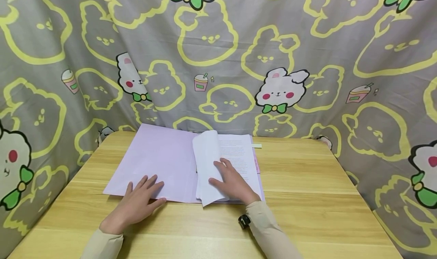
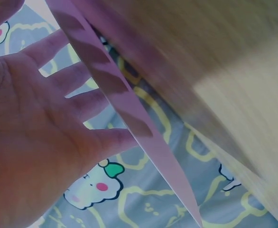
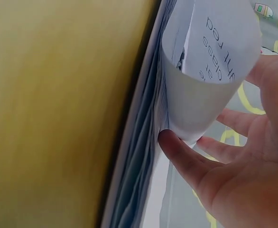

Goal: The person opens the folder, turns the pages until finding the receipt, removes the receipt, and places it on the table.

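A pale purple folder (image 1: 164, 152) lies spread on the table, its cover turned to the left. My left hand (image 1: 138, 204) rests on the lower part of that cover with fingers spread; the left wrist view has the same fingers along the folder's edge (image 2: 148, 142). On the right half sits a stack of printed sheets (image 1: 239, 149). One sheet (image 1: 207, 164) is lifted and curls over to the left. Against its right side is my right hand (image 1: 233, 183), fingers loosely extended. In the right wrist view the thumb (image 3: 177, 149) touches close to the stack's edge, fingers behind the curled paper (image 3: 196, 104).
A pale green tab (image 1: 257, 146) and a pink tab (image 1: 258, 165) stick out from the stack's right side. The wooden table (image 1: 307, 198) runs back to a patterned curtain (image 1: 232, 73). Beneath the right sleeve is a small black device (image 1: 244, 221).
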The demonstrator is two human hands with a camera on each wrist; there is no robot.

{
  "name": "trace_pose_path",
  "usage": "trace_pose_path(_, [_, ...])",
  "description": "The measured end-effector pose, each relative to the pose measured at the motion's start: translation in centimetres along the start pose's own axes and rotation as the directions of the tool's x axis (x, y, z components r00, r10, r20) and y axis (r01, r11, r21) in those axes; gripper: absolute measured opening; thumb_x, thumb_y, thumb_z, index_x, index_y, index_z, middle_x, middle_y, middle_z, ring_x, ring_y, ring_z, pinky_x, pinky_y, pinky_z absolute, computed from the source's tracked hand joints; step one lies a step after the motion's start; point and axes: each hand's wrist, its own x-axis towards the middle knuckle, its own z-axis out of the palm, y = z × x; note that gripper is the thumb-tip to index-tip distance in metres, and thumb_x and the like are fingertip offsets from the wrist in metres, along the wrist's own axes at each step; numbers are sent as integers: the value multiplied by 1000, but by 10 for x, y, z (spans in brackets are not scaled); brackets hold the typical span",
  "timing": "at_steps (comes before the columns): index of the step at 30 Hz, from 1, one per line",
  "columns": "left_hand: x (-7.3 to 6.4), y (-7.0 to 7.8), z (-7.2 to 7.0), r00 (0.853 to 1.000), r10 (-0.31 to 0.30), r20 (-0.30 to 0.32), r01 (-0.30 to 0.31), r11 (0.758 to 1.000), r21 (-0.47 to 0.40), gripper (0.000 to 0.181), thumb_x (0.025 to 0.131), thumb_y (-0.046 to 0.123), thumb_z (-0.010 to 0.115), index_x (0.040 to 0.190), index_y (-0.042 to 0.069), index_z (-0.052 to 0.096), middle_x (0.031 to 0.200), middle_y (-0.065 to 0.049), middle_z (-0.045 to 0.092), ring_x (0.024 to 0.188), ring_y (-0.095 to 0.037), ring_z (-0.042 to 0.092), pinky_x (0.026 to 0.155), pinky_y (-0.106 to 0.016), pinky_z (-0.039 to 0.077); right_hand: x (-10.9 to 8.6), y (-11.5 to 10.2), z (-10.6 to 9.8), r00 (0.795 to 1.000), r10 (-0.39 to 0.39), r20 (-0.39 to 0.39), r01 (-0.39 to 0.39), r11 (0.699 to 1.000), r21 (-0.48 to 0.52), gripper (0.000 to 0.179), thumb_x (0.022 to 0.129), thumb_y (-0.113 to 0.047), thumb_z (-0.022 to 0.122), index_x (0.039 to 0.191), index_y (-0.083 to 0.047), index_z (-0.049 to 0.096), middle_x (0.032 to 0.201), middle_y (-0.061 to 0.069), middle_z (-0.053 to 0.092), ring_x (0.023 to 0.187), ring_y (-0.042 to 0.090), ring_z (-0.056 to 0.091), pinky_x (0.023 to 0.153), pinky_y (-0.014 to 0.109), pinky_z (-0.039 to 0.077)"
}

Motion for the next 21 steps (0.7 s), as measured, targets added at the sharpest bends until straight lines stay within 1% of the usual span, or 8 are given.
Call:
trace_pose_path(5, [1, 1, 0, 1000, -24, 15, 24, 1000, -8, 63, 102, 58, 52, 143, 11, 61, 157, -21, 44, 147, -52, 31, 108, -84, 13, -1, -4, 0, 1000, -5, 2, 5, 1000, 3, 69, 99, -38, 66, 156, -8, 42, 164, 20, 31, 143, 39, 45, 117, 55, 38])
trace_pose_path(7, [2, 2, 0, 999, -32, 23, 32, 999, -9, 63, 102, 58, 51, 144, 11, 60, 158, -22, 44, 148, -52, 30, 109, -84, 13, -1, -4, 0, 1000, -10, 3, 10, 1000, 5, 69, 99, -38, 66, 156, -7, 42, 164, 20, 31, 143, 39, 44, 117, 55, 38])
trace_pose_path(11, [2, 2, 0, 999, -34, 30, 35, 999, -8, 63, 102, 58, 51, 145, 12, 59, 158, -22, 43, 148, -52, 30, 109, -84, 12, 0, -5, 3, 1000, -11, 7, 11, 1000, 1, 69, 99, -38, 66, 156, -8, 42, 164, 20, 31, 143, 38, 45, 116, 53, 39])
trace_pose_path(15, [1, 2, 0, 999, -27, 23, 27, 1000, -8, 62, 103, 57, 51, 145, 12, 59, 158, -21, 43, 148, -52, 31, 108, -84, 13, 0, -7, 4, 1000, -24, 19, 24, 1000, 9, 70, 99, -38, 66, 156, -6, 41, 163, 21, 31, 141, 39, 47, 114, 54, 41])
trace_pose_path(21, [0, 2, 0, 1000, -21, 10, 21, 1000, -10, 61, 103, 55, 52, 146, 11, 58, 158, -22, 43, 148, -52, 31, 108, -84, 13, -2, -12, 7, 999, -32, 41, 31, 999, 22, 70, 99, -39, 65, 156, -7, 41, 165, 20, 29, 143, 39, 45, 114, 54, 41])
